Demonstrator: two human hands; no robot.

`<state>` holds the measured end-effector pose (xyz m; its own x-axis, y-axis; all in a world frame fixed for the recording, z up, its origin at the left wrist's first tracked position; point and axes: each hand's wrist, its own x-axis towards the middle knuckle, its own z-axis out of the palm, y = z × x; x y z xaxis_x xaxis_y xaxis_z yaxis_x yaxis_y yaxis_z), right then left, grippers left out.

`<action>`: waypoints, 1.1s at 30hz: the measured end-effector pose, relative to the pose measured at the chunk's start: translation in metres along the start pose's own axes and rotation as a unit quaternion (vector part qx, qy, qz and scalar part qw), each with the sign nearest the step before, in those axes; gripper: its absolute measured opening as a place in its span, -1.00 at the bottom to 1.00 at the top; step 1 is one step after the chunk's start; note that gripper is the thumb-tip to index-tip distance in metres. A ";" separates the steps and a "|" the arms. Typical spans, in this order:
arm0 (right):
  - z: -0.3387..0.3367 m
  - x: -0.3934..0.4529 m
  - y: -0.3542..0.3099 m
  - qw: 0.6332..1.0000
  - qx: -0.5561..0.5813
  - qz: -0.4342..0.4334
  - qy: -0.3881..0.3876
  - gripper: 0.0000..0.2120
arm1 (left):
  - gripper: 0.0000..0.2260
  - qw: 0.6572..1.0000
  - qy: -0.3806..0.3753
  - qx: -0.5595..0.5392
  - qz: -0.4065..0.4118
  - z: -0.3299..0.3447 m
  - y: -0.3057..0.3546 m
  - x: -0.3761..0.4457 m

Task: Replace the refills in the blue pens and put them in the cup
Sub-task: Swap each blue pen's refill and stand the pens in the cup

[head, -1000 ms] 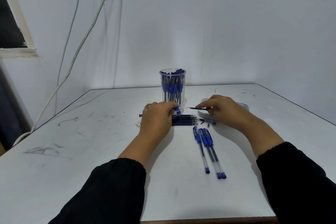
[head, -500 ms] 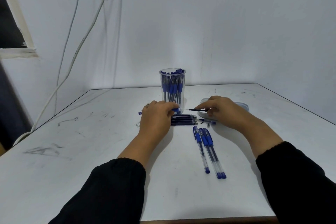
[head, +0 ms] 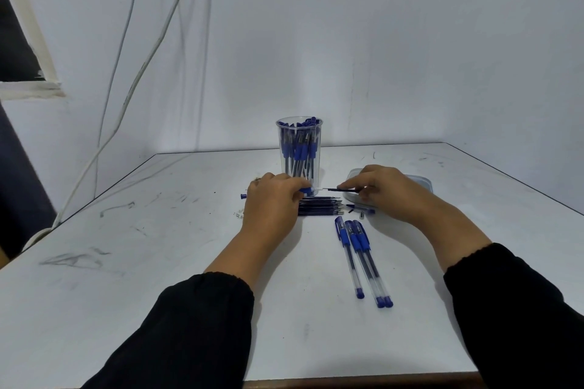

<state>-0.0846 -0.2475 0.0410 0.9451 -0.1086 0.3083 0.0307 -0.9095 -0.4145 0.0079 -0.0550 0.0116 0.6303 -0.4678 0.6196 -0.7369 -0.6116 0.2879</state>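
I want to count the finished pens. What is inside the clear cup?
The clear cup holds many blue pens, standing upright and packed close. The left hand covers its base, so an exact count is not possible.

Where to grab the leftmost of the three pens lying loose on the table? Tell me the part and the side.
Pinch the leftmost pen at its blue grip sleeve, coming straight down from above. It lies flat, cap end away from the person, with bare table on its left, while the middle pen crowds its right side, so fingers probably fit best from above and the left.
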 end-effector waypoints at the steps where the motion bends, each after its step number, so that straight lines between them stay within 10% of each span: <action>1: 0.000 0.000 0.000 1.000 0.000 0.000 0.001 -0.60 | -0.76 1.000 -0.003 0.000 0.000 0.000 0.000 0.000; 17: 0.016 0.004 -0.005 0.994 0.107 0.012 0.015 -0.50 | -0.77 0.999 -0.030 -0.043 -0.011 0.004 0.002 0.000; 22: 0.003 0.003 0.011 0.992 0.088 0.052 0.078 -0.84 | -0.76 0.996 -0.016 -0.072 -0.046 -0.001 0.000 0.001; 33: 0.020 0.008 0.003 0.996 0.074 -0.001 0.050 -0.84 | -0.78 0.997 -0.029 -0.071 -0.024 0.000 0.007 -0.001</action>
<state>-0.0701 -0.2433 0.0255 0.9083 -0.1535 0.3891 0.0861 -0.8416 -0.5331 0.0020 -0.0592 0.0128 0.6752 -0.4792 0.5608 -0.7306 -0.5396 0.4185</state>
